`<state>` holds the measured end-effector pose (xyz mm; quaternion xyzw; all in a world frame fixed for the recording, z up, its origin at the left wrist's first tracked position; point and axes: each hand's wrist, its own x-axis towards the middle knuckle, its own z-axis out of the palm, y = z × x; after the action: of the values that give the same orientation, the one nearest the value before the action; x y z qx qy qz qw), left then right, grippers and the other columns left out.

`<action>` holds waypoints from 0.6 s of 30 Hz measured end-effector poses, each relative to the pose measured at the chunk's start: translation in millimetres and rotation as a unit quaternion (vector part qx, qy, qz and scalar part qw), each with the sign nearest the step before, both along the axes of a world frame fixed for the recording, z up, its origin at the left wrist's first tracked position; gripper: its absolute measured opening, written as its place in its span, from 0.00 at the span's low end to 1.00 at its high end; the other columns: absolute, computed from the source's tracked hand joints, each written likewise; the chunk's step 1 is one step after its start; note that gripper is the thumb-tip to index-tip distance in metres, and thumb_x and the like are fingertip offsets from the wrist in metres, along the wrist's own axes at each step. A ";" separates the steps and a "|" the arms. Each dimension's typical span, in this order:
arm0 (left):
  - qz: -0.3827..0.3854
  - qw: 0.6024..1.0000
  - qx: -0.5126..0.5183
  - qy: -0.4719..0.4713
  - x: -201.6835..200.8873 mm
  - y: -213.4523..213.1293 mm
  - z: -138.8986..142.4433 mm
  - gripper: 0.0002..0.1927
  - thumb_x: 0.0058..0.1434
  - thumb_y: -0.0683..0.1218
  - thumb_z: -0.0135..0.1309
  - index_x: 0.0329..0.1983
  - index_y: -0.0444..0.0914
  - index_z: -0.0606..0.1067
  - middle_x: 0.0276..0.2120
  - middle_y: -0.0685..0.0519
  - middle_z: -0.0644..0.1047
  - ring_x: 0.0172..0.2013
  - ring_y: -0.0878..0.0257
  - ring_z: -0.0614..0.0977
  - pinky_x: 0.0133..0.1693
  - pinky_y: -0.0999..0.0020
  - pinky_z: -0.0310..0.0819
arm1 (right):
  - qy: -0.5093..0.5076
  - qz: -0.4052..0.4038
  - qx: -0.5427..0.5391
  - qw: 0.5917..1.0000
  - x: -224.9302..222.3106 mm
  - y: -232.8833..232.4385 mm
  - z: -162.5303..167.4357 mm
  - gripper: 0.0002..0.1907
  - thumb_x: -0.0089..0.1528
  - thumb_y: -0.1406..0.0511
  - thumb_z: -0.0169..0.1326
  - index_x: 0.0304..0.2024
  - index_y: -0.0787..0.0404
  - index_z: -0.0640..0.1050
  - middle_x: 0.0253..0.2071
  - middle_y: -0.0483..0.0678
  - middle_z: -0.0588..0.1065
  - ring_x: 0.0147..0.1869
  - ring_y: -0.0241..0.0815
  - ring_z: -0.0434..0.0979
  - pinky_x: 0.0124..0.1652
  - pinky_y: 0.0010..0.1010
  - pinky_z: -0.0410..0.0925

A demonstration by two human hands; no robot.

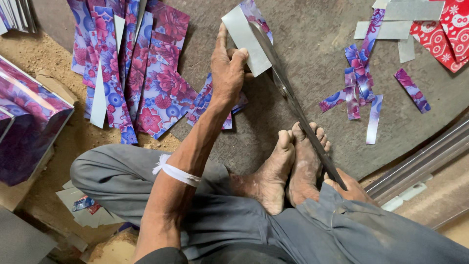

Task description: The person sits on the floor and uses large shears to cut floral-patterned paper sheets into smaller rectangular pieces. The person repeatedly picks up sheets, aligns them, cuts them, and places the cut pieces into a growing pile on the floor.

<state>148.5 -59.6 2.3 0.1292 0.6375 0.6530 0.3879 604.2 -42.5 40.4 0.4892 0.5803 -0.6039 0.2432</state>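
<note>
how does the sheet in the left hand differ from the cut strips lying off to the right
The sheet is held up in the left hand against the long blade; the strips lie loose on the mat. The sheet is wide and shows its plain grey back; the strips are narrow and mostly show floral print. Both seem the same purple flowered stock.

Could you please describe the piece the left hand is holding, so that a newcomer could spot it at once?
Start at the grey mat. Near its top edge, the left hand grips a card strip against the long blade. Unlike the floral strips lying flat, it is raised, plain white side up.
</note>
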 end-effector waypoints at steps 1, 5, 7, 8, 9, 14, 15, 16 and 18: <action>-0.005 1.000 -0.006 0.007 0.1 -0.5 -0.5 0.41 0.65 0.37 0.47 0.81 0.39 0.48 0.35 0.42 0.77 0.32 0.58 0.84 0.26 0.66 0.84 | 0.009 0.000 0.002 1.000 3.7 -0.5 -4.6 0.18 0.64 0.53 0.50 0.48 0.59 0.74 0.36 0.48 0.73 0.43 0.39 0.71 0.45 0.35 0.68; 0.005 1.000 0.026 -0.006 -0.9 -1.5 -2.5 0.41 0.63 0.37 0.45 0.79 0.39 0.46 0.41 0.48 0.80 0.35 0.60 0.87 0.27 0.67 0.87 | 0.028 0.018 0.032 0.999 12.3 -3.0 -20.5 0.17 0.64 0.55 0.50 0.48 0.58 0.74 0.36 0.48 0.74 0.42 0.38 0.72 0.44 0.34 0.69; 0.004 1.000 0.029 -0.010 -1.0 -2.1 -2.8 0.41 0.64 0.38 0.46 0.79 0.39 0.45 0.36 0.47 0.80 0.33 0.59 0.87 0.27 0.68 0.87 | 0.061 0.009 0.039 0.997 14.1 -6.6 -23.8 0.17 0.63 0.55 0.51 0.48 0.58 0.74 0.35 0.47 0.74 0.41 0.37 0.71 0.42 0.33 0.69; 0.002 1.000 0.022 -0.013 -0.9 -2.5 -3.0 0.41 0.64 0.38 0.46 0.79 0.39 0.46 0.36 0.46 0.80 0.33 0.59 0.87 0.26 0.68 0.86 | 0.040 0.007 0.048 0.998 14.0 -10.3 -24.7 0.16 0.64 0.55 0.53 0.45 0.60 0.74 0.34 0.49 0.72 0.40 0.38 0.70 0.41 0.34 0.68; 0.000 1.000 0.015 -0.017 -0.8 -3.0 -2.8 0.41 0.64 0.38 0.46 0.79 0.39 0.46 0.36 0.46 0.80 0.33 0.59 0.86 0.26 0.68 0.86 | 0.018 0.005 0.055 0.998 13.5 -14.2 -24.8 0.16 0.65 0.55 0.55 0.42 0.62 0.75 0.33 0.50 0.71 0.39 0.39 0.69 0.39 0.36 0.68; 0.003 1.000 0.005 -0.016 -2.3 -0.8 -2.7 0.41 0.63 0.38 0.46 0.79 0.39 0.47 0.38 0.47 0.79 0.35 0.59 0.87 0.26 0.68 0.87 | 0.002 0.021 0.083 0.996 2.8 -13.3 -22.6 0.18 0.64 0.54 0.55 0.38 0.64 0.76 0.29 0.52 0.71 0.35 0.40 0.70 0.36 0.36 0.68; 0.004 1.000 0.021 -0.016 -2.3 0.1 -2.6 0.41 0.63 0.38 0.46 0.79 0.39 0.47 0.40 0.48 0.80 0.35 0.59 0.87 0.27 0.67 0.87 | 0.032 0.025 0.092 0.995 -0.9 -10.1 -22.0 0.18 0.64 0.54 0.55 0.39 0.63 0.76 0.29 0.51 0.71 0.35 0.40 0.69 0.36 0.36 0.68; 0.005 0.999 0.033 -0.016 -1.5 0.3 -2.3 0.41 0.63 0.38 0.46 0.79 0.39 0.47 0.42 0.49 0.80 0.36 0.59 0.87 0.27 0.67 0.88 | 0.061 0.029 0.100 0.993 -3.2 -8.4 -19.6 0.17 0.64 0.54 0.56 0.40 0.62 0.75 0.29 0.51 0.70 0.35 0.39 0.68 0.36 0.35 0.69; 0.007 1.000 0.008 -0.018 1.8 0.3 -1.5 0.42 0.63 0.39 0.47 0.79 0.39 0.47 0.38 0.48 0.79 0.34 0.59 0.86 0.26 0.68 0.86 | 0.030 0.069 0.087 0.993 -4.6 -1.7 -11.8 0.18 0.63 0.54 0.53 0.45 0.61 0.73 0.31 0.48 0.73 0.37 0.40 0.70 0.37 0.35 0.68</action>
<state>150.3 -59.3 0.8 0.1160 0.6261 0.6631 0.3934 599.7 -44.2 28.6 0.4489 0.6703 -0.5471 0.2233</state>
